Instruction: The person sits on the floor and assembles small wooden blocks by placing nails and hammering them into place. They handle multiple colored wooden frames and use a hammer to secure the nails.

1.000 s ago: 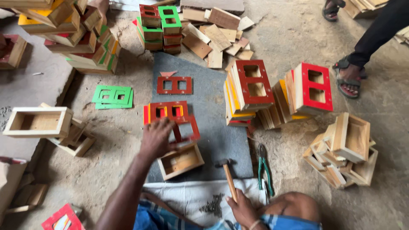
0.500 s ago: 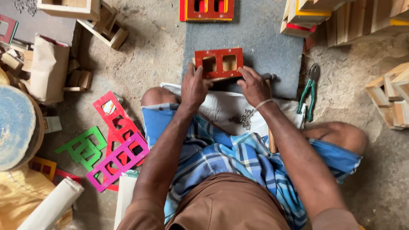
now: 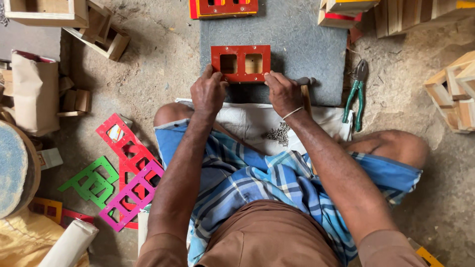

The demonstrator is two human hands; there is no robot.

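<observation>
I see the red two-window wooden frame lying flat on the grey stone slab, just ahead of the person's knees. Left hand grips its lower left corner, fingers curled and pressed to the edge. Right hand holds the lower right corner likewise. Green-handled pliers lie on the floor beside the slab, right. Pink, red and green flat cut-out frames lie left of the leg.

A brown paper bag with a red-lined mouth is standing upright on the floor at the left edge. Below it, a small flat pale card, possibly a label, is lying on the floor.
</observation>
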